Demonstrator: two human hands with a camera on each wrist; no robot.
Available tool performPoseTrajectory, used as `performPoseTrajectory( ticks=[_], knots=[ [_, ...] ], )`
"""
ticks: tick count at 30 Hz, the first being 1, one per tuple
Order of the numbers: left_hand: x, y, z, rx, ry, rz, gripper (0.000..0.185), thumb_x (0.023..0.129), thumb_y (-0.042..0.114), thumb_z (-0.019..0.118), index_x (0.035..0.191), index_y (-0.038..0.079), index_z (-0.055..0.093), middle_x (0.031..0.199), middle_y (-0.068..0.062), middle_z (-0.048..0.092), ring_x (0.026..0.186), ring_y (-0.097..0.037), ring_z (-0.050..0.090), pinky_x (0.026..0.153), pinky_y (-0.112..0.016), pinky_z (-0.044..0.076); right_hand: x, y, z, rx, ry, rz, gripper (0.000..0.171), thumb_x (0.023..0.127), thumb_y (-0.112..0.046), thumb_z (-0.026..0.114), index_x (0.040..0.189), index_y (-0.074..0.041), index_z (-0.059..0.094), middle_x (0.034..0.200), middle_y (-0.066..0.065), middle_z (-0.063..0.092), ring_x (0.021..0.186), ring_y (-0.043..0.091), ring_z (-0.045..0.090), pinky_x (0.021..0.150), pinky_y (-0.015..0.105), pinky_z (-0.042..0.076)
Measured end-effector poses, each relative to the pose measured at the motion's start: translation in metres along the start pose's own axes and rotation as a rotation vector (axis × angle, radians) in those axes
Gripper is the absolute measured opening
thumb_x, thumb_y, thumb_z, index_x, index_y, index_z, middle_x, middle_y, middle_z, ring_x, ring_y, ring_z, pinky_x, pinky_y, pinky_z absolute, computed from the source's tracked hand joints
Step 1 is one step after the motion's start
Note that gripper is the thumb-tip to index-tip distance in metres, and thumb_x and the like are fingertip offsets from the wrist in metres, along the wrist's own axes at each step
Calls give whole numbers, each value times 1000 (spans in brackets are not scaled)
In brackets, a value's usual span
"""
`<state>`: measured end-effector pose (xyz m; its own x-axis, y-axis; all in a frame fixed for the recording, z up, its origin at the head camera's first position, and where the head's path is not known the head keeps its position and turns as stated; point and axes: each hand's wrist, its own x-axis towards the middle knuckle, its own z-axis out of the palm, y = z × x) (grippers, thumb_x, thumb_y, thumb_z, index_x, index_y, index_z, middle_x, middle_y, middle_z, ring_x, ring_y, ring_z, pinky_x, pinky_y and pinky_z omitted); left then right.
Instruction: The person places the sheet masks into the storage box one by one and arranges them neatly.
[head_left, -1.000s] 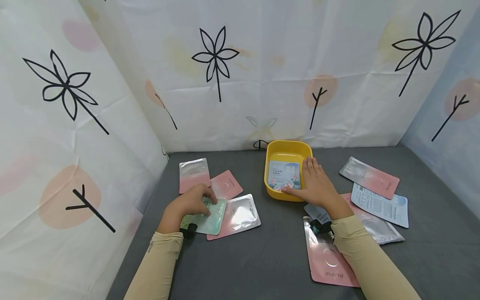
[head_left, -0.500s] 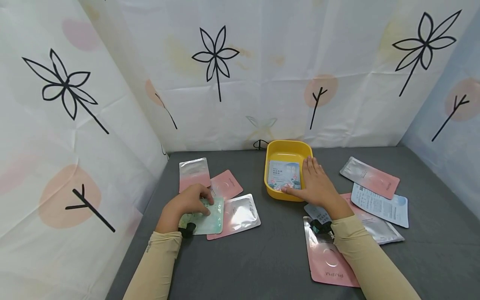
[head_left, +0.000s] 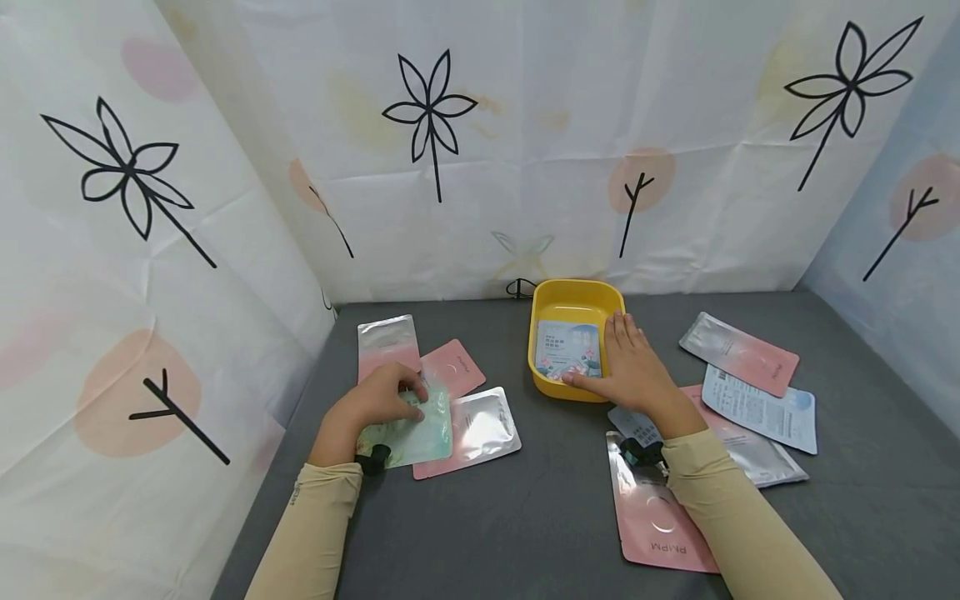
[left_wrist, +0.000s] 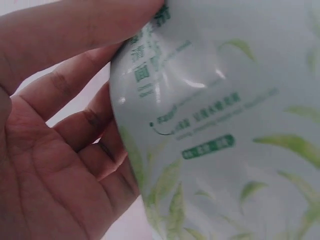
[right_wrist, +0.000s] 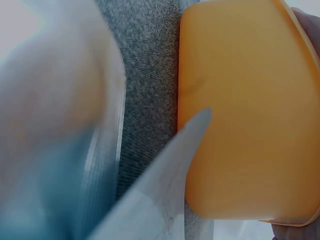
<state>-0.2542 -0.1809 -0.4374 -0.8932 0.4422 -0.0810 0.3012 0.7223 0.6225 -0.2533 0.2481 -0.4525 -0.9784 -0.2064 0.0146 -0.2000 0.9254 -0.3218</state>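
In the head view my left hand (head_left: 380, 400) pinches a pale green sheet mask packet (head_left: 431, 433) by its edge. The left wrist view shows this packet (left_wrist: 215, 115) close up, with green print and leaves, thumb in front and fingers behind. It overlaps a pink and silver packet (head_left: 485, 435) in the head view. My right hand (head_left: 637, 375) rests with fairly straight fingers on the right rim of a yellow tray (head_left: 573, 288), thumb at the front rim. A blue floral packet (head_left: 567, 348) lies inside the tray. The right wrist view shows the tray's outer wall (right_wrist: 250, 110).
Beyond my left hand lie a silver-pink packet (head_left: 388, 343) and a pink packet (head_left: 454, 369). Near my right forearm are a silver-pink packet (head_left: 742, 354), a light blue packet (head_left: 761, 408), and a pink packet (head_left: 660, 525) on the dark grey table (head_left: 510, 533). Patterned cloth (head_left: 540, 200) surrounds the table.
My left hand has shifted slightly left and away from me. The green packet has turned and tilted a little in its grip. My right hand and the tray look unmoved.
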Motion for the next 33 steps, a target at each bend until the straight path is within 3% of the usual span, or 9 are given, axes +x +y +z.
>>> performPoseTrajectory(
  ticks=[10, 23, 33],
  knots=[
    [1, 1, 0, -25, 129, 78, 18, 82, -1, 83, 99, 2, 80, 102, -9, 76, 103, -29, 69, 96, -51, 58, 0, 0, 0, 2, 3, -5, 134, 89, -87, 53, 165, 11, 1, 176, 29, -5, 164, 47, -4, 132, 64, 6],
    [-1, 5, 2, -37, 198, 46, 22, 86, 2, 83, 107, 5, 81, 109, -10, 74, 109, -32, 68, 99, -54, 57, -2, -2, 0, 17, 10, 17, 140, 86, -88, 55, 165, 10, -6, 175, 26, -13, 165, 44, -2, 133, 62, 6],
    [-1, 6, 0, -48, 251, 94, 25, 87, 2, 84, 112, 3, 80, 112, -11, 72, 111, -33, 69, 100, -55, 57, -5, -9, -9, -61, 76, 50, 145, 81, -95, 53, 165, 13, 2, 175, 32, -3, 164, 49, 3, 132, 64, 10]
  ],
)
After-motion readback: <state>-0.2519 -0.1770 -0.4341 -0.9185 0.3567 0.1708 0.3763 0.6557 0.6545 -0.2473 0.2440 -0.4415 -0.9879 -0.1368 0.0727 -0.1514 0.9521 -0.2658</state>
